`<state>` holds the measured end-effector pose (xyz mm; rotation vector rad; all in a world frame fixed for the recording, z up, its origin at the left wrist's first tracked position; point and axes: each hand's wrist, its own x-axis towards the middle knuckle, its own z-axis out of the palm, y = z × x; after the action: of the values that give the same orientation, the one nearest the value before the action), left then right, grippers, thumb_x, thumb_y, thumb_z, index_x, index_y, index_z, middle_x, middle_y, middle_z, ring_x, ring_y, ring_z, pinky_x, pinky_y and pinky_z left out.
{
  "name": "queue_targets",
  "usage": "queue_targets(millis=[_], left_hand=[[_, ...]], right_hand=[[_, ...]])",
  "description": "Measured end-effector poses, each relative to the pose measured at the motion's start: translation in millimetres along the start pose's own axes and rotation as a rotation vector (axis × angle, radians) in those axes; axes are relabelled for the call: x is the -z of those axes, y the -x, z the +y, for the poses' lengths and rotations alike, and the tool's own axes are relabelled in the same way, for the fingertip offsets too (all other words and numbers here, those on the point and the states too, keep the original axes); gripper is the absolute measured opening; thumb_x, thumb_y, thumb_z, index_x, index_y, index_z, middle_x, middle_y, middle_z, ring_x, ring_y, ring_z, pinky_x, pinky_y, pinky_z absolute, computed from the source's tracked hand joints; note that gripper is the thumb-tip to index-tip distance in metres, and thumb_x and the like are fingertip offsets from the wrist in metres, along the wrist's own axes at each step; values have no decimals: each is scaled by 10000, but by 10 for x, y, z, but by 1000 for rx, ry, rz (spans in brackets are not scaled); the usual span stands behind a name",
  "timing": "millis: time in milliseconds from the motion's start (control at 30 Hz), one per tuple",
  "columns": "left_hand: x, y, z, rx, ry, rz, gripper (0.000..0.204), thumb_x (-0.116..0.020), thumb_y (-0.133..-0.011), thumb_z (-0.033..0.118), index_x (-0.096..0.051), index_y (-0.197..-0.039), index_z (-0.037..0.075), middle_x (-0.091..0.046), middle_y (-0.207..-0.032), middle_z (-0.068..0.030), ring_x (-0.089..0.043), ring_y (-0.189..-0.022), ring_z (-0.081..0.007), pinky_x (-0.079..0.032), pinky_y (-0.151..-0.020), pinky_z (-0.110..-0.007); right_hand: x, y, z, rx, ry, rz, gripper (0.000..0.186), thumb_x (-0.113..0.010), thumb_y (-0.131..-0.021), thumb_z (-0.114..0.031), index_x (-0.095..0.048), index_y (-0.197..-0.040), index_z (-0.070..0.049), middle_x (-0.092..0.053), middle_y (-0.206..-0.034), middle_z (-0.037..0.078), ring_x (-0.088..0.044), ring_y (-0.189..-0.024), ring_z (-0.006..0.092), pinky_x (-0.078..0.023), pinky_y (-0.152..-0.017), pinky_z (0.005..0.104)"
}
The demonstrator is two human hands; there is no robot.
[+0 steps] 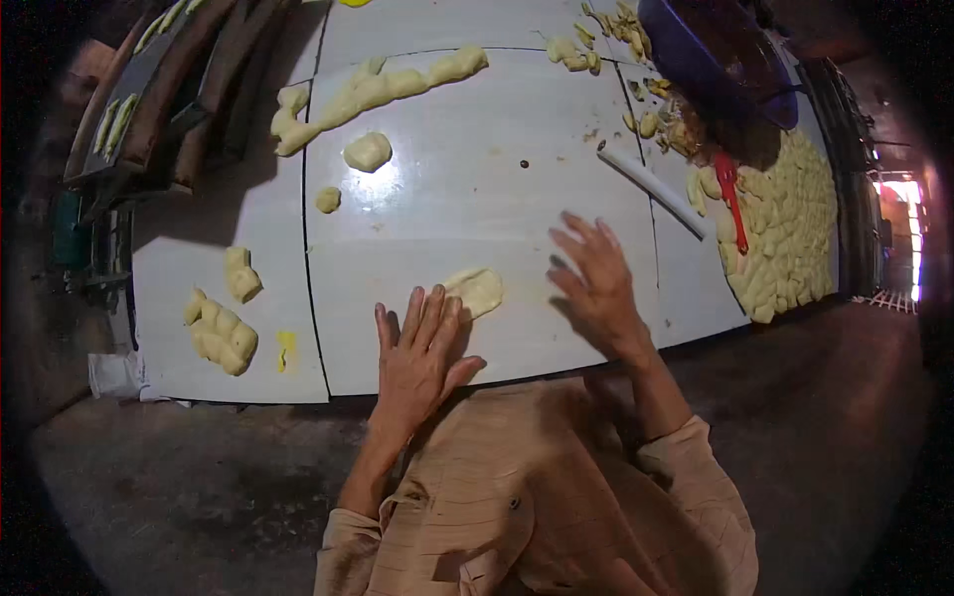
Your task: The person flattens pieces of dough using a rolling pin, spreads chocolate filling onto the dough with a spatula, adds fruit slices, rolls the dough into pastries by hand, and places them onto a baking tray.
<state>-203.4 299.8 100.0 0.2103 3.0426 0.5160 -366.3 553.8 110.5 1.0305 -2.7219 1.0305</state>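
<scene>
Small pale-yellow oblong dough piece [476, 290] lies on the white glossy table [477, 179], just beyond left hand [417, 353], flat, fingers spread, fingertips prob. touching it. Right hand [594, 283] hovers beside dough, loose, grasping nothing. Best roll w/ even palm pressure, keeping it centred.
</scene>
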Motion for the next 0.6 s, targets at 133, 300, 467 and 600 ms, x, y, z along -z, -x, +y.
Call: queue_targets(millis=[133,300,467,600], left_hand=[[-14,-344,0,103,-4,-50,898,-555,-929,624,-292,-1582,67,-275,-1652,-174,-248,-1534,-353,-62,-1173,-730],[116,-318,-115,62,88,-10,888,-626,-923,552,-294,-1578,52,-320,-1616,-228,-277,-1514,-391,-141,-1168,-713],[121,5,-180,109,144,324,875,-710,-910,417,-281,-1586,65,-235,-1633,-279,-251,-1512,-443,-153,-1183,-687],[84,-18,-8,150,52,355,755,-642,-959,414,-363,-1554,41,-272,-1627,-259,-227,-1520,-438,-105,-1183,-695]], right_hand=[[629,-162,919,-251,544,314,354,-651,-930,-137,-618,-1247,18,-639,-1207,240,-616,-1067,416,-479,-949,491],[776,86,1310,-283,463,191,354,-631,-947,-164,-604,-1248,19,-640,-1113,240,-609,-1008,421,-467,-923,492],[525,9,180,-67,239,48,327,-628,-946,-161,-607,-1229,1,-648,-1148,206,-590,-1068,409,-416,-997,511],[-1,-14,-300,190,102,-203,395,-728,-888,-176,-627,-1257,-74,-626,-1208,127,-571,-1112,315,-408,-1041,498]])
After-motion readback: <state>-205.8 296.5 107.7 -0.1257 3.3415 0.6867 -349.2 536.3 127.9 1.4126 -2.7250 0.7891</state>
